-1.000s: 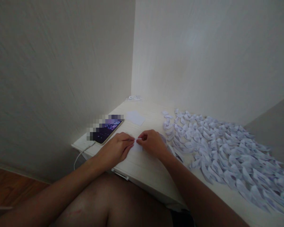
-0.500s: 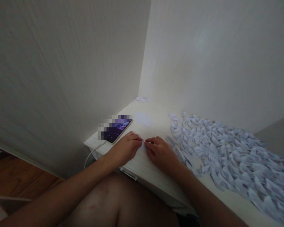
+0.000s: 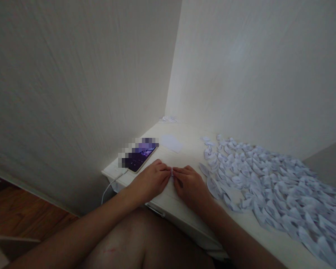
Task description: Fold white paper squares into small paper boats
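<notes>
My left hand and my right hand rest side by side on the white table, fingertips meeting. Between the fingertips they pinch a small white paper piece, mostly hidden under the fingers. Both hands have curled, closed fingers pressing the paper down against the tabletop. A large spread of several folded white paper pieces lies just right of my right hand.
A phone with a lit screen lies left of my hands, its white cable hanging off the table edge. A flat paper sheet lies behind it. Walls meet in a corner behind the table. Wooden floor at left; my knee below.
My hands have come together and lowered flat onto the table, pressing the small paper that was held slightly open a second ago. The view has shifted left.
</notes>
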{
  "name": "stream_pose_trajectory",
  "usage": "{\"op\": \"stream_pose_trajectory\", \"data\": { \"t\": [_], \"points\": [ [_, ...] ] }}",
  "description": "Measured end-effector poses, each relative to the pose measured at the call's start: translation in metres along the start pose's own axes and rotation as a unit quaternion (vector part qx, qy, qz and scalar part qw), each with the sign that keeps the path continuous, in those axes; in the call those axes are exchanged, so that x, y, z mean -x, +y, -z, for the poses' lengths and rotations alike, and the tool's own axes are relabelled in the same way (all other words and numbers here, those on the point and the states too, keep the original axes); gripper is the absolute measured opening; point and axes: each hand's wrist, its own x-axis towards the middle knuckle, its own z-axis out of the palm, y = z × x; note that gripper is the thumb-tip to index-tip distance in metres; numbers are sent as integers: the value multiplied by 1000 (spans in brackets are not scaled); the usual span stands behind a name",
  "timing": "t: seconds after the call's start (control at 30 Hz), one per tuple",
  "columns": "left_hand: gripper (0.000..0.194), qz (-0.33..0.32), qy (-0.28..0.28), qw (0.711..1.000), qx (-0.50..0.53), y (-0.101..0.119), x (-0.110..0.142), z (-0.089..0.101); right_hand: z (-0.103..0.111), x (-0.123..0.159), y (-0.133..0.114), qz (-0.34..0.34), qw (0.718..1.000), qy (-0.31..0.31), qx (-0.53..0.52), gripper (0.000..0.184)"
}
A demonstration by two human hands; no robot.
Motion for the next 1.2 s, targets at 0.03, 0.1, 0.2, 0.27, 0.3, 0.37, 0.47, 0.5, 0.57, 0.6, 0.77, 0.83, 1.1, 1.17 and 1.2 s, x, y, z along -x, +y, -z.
{"op": "stream_pose_trajectory", "data": {
  "t": [0.03,0.1,0.2,0.27,0.3,0.37,0.47,0.5,0.57,0.6,0.77,0.83,1.1,1.17,1.2],
  "points": [
    [23,-2,2,1000,3,2,1,1,1,0,-2,-5,1000,-7,2,29],
    [24,-4,2,1000,8,4,2,3,4,-1,-5,-22,1000,-15,1,29],
    [26,-7,0,1000,18,5,5,4,7,-2,-9,-45,999,-22,-13,28],
    [28,-8,0,1000,24,5,7,5,8,-4,-11,-55,998,-24,-21,28],
    [29,-7,0,1000,27,5,8,4,9,-4,-11,-58,998,-25,-23,28],
    [30,-5,-4,1000,29,5,9,4,9,-5,-12,-62,997,-27,-27,28],
    [29,-10,-13,1000,27,5,9,4,9,-6,-14,-70,997,-28,-32,27],
    [29,-13,-15,1000,25,5,9,4,9,-6,-14,-74,996,-26,-34,27],
    [29,-16,-14,1000,20,4,9,3,9,-6,-14,-82,996,-25,-39,26],
    [29,-18,-14,1000,19,4,9,3,9,-6,-14,-86,995,-23,-41,26],
    [29,-16,-17,1000,10,6,9,4,8,-5,-12,-78,996,-23,-29,27],
    [26,-14,-21,1000,4,7,8,4,7,-4,-12,-52,998,-30,-9,28],
    [22,-14,-40,998,-52,8,5,3,18,4,-25,14,979,-115,170,40],
    [24,-19,-38,997,-68,8,5,1,25,14,-27,23,975,-131,179,41],
    [24,-21,-34,997,-73,8,6,1,28,20,-28,22,974,-136,180,40]
  ]
}}
